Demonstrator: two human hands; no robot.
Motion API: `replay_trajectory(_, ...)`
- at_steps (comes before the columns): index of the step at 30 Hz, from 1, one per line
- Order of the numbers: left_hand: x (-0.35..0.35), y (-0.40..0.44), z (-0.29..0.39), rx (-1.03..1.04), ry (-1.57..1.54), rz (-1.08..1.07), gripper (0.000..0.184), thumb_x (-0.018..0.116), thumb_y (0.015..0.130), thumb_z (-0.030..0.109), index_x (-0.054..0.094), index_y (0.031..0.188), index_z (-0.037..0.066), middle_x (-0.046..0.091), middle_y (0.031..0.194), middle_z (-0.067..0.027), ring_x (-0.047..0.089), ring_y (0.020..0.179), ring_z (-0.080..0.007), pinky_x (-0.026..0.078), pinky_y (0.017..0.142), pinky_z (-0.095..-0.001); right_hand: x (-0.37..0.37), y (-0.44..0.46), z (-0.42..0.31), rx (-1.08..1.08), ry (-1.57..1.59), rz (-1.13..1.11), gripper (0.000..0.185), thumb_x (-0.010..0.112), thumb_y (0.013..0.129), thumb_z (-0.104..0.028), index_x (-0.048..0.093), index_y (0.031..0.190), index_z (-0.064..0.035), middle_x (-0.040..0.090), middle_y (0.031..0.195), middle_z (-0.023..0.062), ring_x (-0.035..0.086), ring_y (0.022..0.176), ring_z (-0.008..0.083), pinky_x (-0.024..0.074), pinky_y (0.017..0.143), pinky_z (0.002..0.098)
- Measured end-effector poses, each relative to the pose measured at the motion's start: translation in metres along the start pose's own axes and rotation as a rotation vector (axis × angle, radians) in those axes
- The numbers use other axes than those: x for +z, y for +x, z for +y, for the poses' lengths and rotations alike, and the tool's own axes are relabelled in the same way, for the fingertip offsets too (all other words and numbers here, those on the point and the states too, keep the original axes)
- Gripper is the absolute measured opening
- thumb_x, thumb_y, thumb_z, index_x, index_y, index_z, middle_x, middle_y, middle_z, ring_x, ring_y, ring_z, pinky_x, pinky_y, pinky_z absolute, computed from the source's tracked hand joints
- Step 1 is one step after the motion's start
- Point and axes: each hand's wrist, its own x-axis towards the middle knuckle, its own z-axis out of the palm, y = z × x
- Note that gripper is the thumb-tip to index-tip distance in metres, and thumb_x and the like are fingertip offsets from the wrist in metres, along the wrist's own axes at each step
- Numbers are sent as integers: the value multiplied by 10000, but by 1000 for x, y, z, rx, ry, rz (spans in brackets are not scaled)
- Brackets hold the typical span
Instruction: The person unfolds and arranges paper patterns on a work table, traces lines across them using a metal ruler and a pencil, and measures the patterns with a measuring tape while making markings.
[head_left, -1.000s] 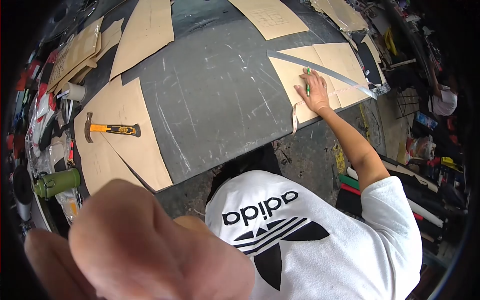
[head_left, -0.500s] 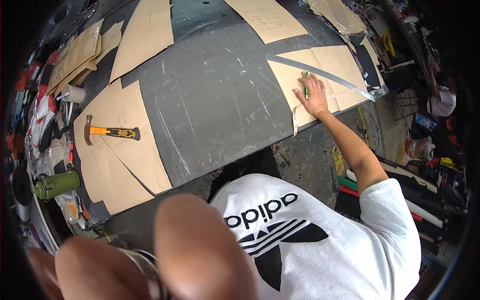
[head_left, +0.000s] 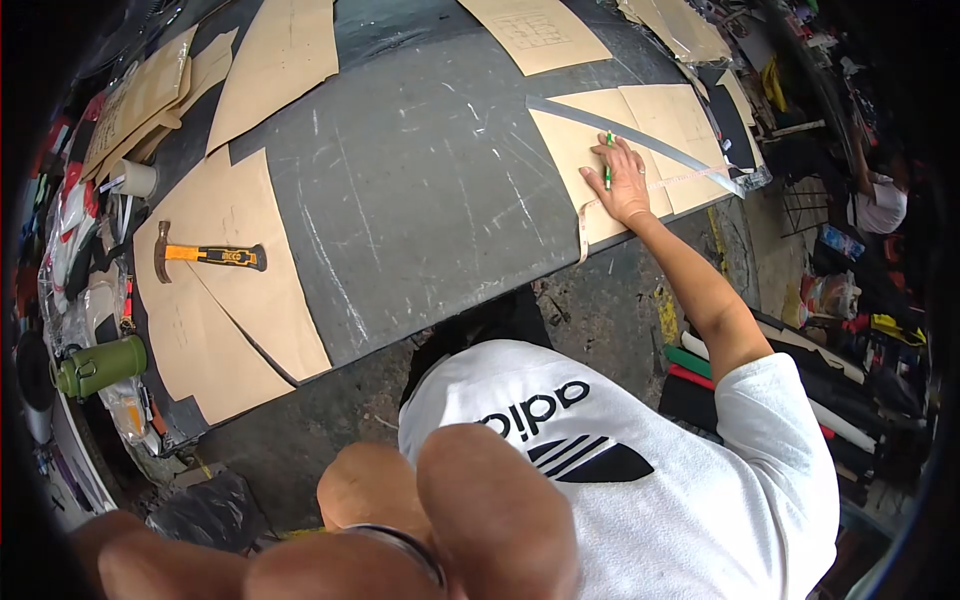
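My right hand [head_left: 622, 185] lies on a tan paper sheet [head_left: 700, 115] at the table's right side, closed on a green pen [head_left: 608, 165]. A long metal ruler [head_left: 630, 135] crosses the sheets diagonally just beyond the fingers. Beside the wrist, a pale measuring tape [head_left: 583, 235] bends over the table edge; another stretch runs to the right. Very close to the camera is my left hand [head_left: 400, 520], large and blurred, with a ring on one finger. Its fingertips and anything they might hold are hidden.
A hammer [head_left: 212, 255] rests on brown paper [head_left: 240, 340] at the left of the dark table [head_left: 420, 190]. Beyond it are a white cup [head_left: 137, 178] and more paper. A green bottle [head_left: 100, 366] is at lower left. Another person [head_left: 882, 203] is at far right.
My left hand has moved rightward across the bottom of the view, uncovering the table's left front corner and a black plastic bag. My right hand stays on the paper with the pen.
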Motion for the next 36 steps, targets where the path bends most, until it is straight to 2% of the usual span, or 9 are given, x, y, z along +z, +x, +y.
replay_trajectory(8, 2, -4, -7, 6, -45, -10, 673, 711, 862, 247, 394, 1406, 8, 489, 1195, -129, 489, 1070, -270, 416, 959, -441, 0, -1, 3, -17, 9, 20, 515, 643, 960, -483, 545, 1337, -146, 462, 1558, 84, 319, 1499, 350, 237, 1199, 531)
replay_trajectory(11, 2, -2, -9, 16, -49, -20, 670, 709, 866, 253, 393, 1404, 9, 492, 1181, -125, 489, 1057, -264, 415, 955, -437, 1, -1, 3, 3, 15, -20, 568, 595, 967, -553, 540, 1376, -162, 434, 1577, 78, 295, 1513, 337, 192, 1224, 532)
replay_trajectory(23, 5, -4, -12, 18, -72, -27, 659, 701, 880, 276, 387, 1395, 10, 502, 1126, -107, 489, 1005, -240, 412, 940, -423, -1, -1, 1, 15, 7, -41, 578, 576, 975, -565, 541, 1384, -159, 428, 1584, 79, 279, 1524, 336, 188, 1228, 534)
replay_trajectory(32, 4, -2, -17, 22, -100, -43, 651, 695, 891, 293, 382, 1388, 12, 509, 1084, -94, 489, 967, -222, 410, 929, -412, -3, -1, 0, 19, 0, -44, 575, 571, 977, -565, 539, 1387, -162, 436, 1579, 80, 287, 1521, 336, 191, 1227, 531)
replay_trajectory(36, 2, 5, -22, 31, -114, -35, 648, 692, 896, 301, 380, 1385, 12, 513, 1066, -88, 489, 949, -213, 409, 924, -407, -3, 1, -2, 10, -9, -15, 532, 616, 969, -509, 542, 1355, -150, 451, 1564, 82, 305, 1507, 344, 225, 1206, 514)
